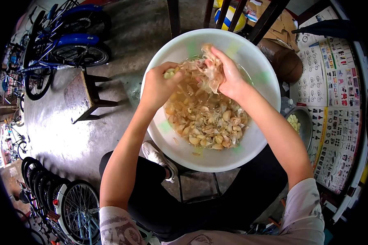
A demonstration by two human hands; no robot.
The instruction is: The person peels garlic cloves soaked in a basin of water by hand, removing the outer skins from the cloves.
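A wide white basin (159,141) holds water with many garlic cloves and loose skins (208,126). Over its upper left part, my left hand (161,83) is curled around a few pale peeled cloves (170,73). My right hand (229,75) is closed on a clump of wet garlic skins (212,73), to the right of my left hand and above the water. The clump's left side reaches close to my left fingers.
A metal bowl (306,122) with peeled cloves stands right of the basin, near a brown ball (287,66). A wooden stool (79,96) stands on the floor at left. Bicycles (75,47) line the left side. Dark wooden bars (173,18) rise behind the basin.
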